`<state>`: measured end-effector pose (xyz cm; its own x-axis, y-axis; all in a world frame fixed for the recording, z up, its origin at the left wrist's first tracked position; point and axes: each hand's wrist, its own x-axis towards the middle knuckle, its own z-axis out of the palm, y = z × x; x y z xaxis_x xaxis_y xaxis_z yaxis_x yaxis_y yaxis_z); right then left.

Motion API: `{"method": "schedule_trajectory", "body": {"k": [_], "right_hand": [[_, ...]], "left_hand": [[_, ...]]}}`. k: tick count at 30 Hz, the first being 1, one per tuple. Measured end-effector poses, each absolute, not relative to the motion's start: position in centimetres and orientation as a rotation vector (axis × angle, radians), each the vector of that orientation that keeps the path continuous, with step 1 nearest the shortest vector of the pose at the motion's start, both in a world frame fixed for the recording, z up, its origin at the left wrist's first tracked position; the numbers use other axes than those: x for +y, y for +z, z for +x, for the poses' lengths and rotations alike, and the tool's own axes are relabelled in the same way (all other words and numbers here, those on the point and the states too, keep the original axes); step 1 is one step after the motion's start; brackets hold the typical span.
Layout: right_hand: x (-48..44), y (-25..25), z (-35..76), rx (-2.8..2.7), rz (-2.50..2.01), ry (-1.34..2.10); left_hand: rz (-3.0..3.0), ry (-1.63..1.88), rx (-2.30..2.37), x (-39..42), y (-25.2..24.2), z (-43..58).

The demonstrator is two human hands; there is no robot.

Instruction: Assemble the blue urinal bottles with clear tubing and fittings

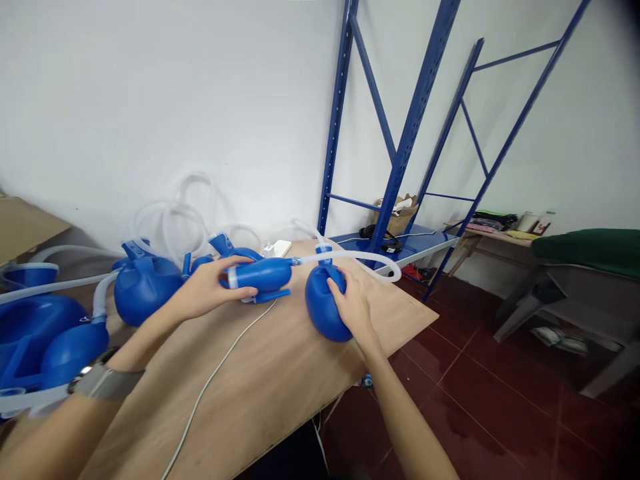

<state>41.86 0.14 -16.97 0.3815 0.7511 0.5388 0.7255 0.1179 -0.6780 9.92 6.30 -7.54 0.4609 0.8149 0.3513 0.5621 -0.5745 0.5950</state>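
My left hand [210, 287] is wrapped round the back end of a blue plastic handpiece [263, 275] that lies on its side on the wooden table [260, 387]. A clear tube [367, 257] runs from the handpiece's tip in an arc to a blue rubber bulb [320, 307]. My right hand [353, 303] grips that bulb from the right side, fingers pressed on it. A grey watch is on my left wrist.
More blue bulbs and vessels [145, 287] with coiled clear tubing [175, 213] crowd the table's left side. A white cable [215, 377] crosses the tabletop. Blue metal shelving [400, 167] stands behind; a grey bench with a green pad [585, 253] is at right on the red tile floor.
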Motion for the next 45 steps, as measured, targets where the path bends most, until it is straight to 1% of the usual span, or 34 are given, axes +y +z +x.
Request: {"method": "schedule_trajectory", "body": {"k": [4,6,8,12,15,17,20,22,26,30,32,36,40,42,45], "right_hand": [[1.0,-16.7,44.6,-1.448,-1.561,-0.11],[1.1,-16.4,44.5,-1.471,-1.57,-0.258],[0.6,-15.9,42.8,-1.598,-1.48,-0.388],[-0.9,-14.9,36.0,-2.21,-0.916,-0.496],[-0.5,-14.3,31.0,-2.364,-0.826,-0.613],[0.9,-14.5,29.1,-2.416,-0.854,-0.567],[3.3,-16.0,28.1,-2.495,-0.915,-0.313],[4.2,-17.5,28.0,-2.512,-0.954,-0.224],[3.8,-19.5,28.0,-2.492,-1.058,-0.316],[2.8,-19.7,27.6,-2.552,-1.137,-0.39],[2.4,-19.4,27.3,-2.564,-1.172,-0.395],[2.1,-19.1,27.0,-2.586,-1.172,-0.357],[2.8,-18.3,27.8,-2.463,-1.107,-0.255],[3.5,-17.6,28.2,-2.436,-1.085,-0.258],[4.6,-16.6,28.3,-2.587,-0.994,-0.349]], "left_hand": [[2.078,1.145,1.502,5.3,-7.3,5.8],[1.966,1.223,1.627,4.7,-7.6,4.5],[1.934,1.254,1.683,3.8,-8.3,4.0],[2.113,1.193,1.571,2.2,-10.9,4.8],[2.316,1.121,1.386,1.3,-13.3,5.3],[2.389,1.13,1.341,0.8,-14.4,5.0],[2.317,1.189,1.367,0.3,-15.5,4.2],[2.243,1.174,1.359,0.1,-16.2,3.9],[2.12,1.201,1.436,-0.4,-17.9,4.6],[1.982,1.153,1.721,-0.8,-18.6,6.0],[1.983,1.099,1.779,-0.9,-18.5,6.2],[1.921,1.098,1.743,-0.4,-18.7,5.7],[1.389,1.296,1.587,0.6,-18.5,4.8],[1.219,1.327,1.512,1.0,-18.1,4.4],[1.264,1.27,1.507,1.3,-17.5,4.0]]}}
